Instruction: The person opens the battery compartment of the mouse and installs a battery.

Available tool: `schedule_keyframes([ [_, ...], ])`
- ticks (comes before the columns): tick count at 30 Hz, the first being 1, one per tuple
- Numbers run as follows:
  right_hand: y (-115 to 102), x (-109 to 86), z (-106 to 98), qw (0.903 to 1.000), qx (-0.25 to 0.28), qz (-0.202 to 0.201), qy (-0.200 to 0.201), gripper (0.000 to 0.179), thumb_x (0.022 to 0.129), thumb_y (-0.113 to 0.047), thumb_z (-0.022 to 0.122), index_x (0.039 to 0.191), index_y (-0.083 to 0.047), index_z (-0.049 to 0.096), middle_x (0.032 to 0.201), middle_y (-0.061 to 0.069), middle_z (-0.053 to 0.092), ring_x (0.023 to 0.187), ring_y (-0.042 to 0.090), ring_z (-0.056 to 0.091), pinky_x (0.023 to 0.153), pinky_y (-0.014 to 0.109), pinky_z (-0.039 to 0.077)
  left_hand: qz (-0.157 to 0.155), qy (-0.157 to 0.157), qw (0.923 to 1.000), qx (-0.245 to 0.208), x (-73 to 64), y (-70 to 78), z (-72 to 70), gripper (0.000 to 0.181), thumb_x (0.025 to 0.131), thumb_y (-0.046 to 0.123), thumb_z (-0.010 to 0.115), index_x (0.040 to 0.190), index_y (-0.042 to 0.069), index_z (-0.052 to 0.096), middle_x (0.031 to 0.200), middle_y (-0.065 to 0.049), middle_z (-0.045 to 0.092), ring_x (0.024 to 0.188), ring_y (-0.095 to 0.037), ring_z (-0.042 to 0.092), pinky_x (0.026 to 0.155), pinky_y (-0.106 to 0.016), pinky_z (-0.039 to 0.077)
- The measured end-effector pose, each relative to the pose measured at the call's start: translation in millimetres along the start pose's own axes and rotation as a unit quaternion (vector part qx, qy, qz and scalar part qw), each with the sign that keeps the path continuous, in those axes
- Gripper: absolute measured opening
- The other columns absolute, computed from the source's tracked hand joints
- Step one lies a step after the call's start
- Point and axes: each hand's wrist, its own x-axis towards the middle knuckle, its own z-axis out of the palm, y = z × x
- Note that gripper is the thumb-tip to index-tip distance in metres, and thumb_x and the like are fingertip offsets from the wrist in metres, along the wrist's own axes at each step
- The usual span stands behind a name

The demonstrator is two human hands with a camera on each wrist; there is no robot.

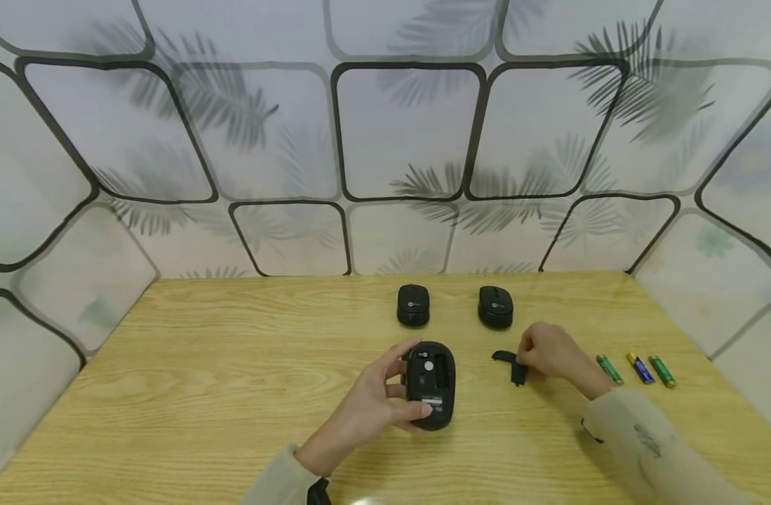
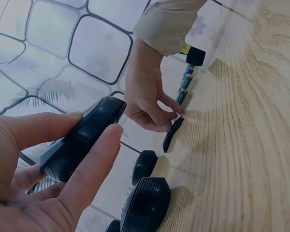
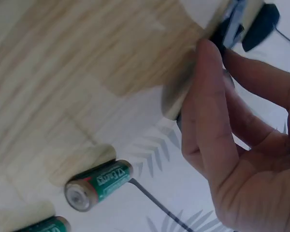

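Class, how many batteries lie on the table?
3, left to right at the right side of the table: green battery, blue-yellow battery, second green battery. Others may be hidden.

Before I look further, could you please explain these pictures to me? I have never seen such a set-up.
There is no robot: a person works barehanded. The widest picture comes from a camera worn on the head, looking forward and down. The other two come from cameras on the left and right wrists, so the scene looks tilted.

The left hand holds a black computer mouse, its underside, with an open slot, facing the head camera. The right hand pinches a thin black piece. On the wooden table stand two more black mice, and at the right lie three batteries: two green, one blue and yellow.
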Motion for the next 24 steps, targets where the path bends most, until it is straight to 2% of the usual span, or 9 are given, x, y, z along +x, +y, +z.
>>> schedule_keyframes([
  [3,-3,-0.9,0,0.9999,-0.011,-0.006,0.009,0.013,0.084,0.002,0.069,0.072,-0.002,0.07,0.068,0.002,0.064,0.055,0.015,0.054,0.056,0.037,0.055,-0.001,0.002,1.0,-0.002,-0.1,0.1,0.1,0.09,0.08,-0.018,0.07,0.158,0.012,0.036,0.123,-0.018,0.054,0.091,-0.025,0.069,0.065,-0.043,0.065],
  [6,-3,-4.2,-3,0.9992,0.034,0.017,-0.01,0.012,0.087,0.003,0.067,0.076,0.0,0.069,0.069,0.003,0.063,0.057,0.016,0.056,0.053,0.034,0.056,-0.001,0.001,1.0,-0.003,0.1,0.5,0.8,0.09,0.08,-0.018,0.07,0.158,0.012,0.036,0.122,-0.018,0.055,0.092,-0.025,0.068,0.065,-0.043,0.065],
  [10,0,-7.3,-12,0.9884,0.136,0.06,-0.031,0.006,0.092,0.003,0.065,0.091,0.008,0.067,0.078,0.01,0.064,0.063,0.02,0.063,0.054,0.035,0.062,0.0,-0.002,1.0,-0.003,0.4,1.1,1.4,0.088,0.081,-0.018,0.07,0.158,0.011,0.036,0.122,-0.019,0.055,0.092,-0.025,0.068,0.066,-0.044,0.065],
  [13,4,-7.8,-19,0.9795,0.183,0.076,-0.034,0.018,0.095,0.001,0.063,0.106,0.016,0.063,0.088,0.015,0.065,0.07,0.024,0.067,0.06,0.039,0.065,0.002,-0.003,1.0,-0.004,-0.3,1.4,1.3,0.088,0.082,-0.018,0.069,0.158,0.01,0.036,0.123,-0.019,0.054,0.093,-0.025,0.068,0.066,-0.045,0.065],
  [17,9,-8.8,-29,0.973,0.208,0.092,-0.039,0.032,0.098,-0.003,0.062,0.119,0.02,0.057,0.096,0.019,0.065,0.075,0.026,0.068,0.065,0.04,0.065,0.0,-0.001,1.0,-0.001,-0.7,1.5,0.8,0.088,0.081,-0.018,0.07,0.158,0.01,0.036,0.123,-0.018,0.055,0.093,-0.025,0.068,0.066,-0.044,0.065],
  [24,24,-17.7,-44,0.9631,0.249,0.094,-0.041,0.04,0.101,-0.005,0.057,0.127,0.024,0.048,0.105,0.023,0.064,0.081,0.026,0.067,0.069,0.039,0.065,-0.003,0.002,1.0,0.004,-0.3,1.4,0.1,0.088,0.081,-0.017,0.071,0.157,0.011,0.037,0.123,-0.018,0.054,0.094,-0.025,0.067,0.065,-0.044,0.065],
])
